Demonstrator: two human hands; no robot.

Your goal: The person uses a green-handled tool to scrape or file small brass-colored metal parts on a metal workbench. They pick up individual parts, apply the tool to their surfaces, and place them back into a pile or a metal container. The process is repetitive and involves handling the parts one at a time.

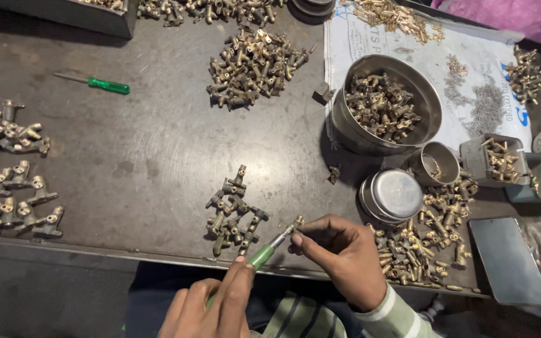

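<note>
We hold the small brass fitting [298, 220] pinched in the fingertips of our right hand [339, 250], just above the near edge of the metal table [158, 150], while our left hand [211, 307] is closed round the green-handled screwdriver [263, 252], its tip meeting the fitting. To do this well, we judge the blade should stay square in the slot and the fitting be gripped firmly (a slip would likely mar the brass). A small pile of dark fittings [233, 209] lies just beside the tip. The large steel bowl [352, 134] is heaped with brass fittings, the small steel cup [452, 164] holds only a few, and the grey tray [471, 156] holds several brass bits.
</note>
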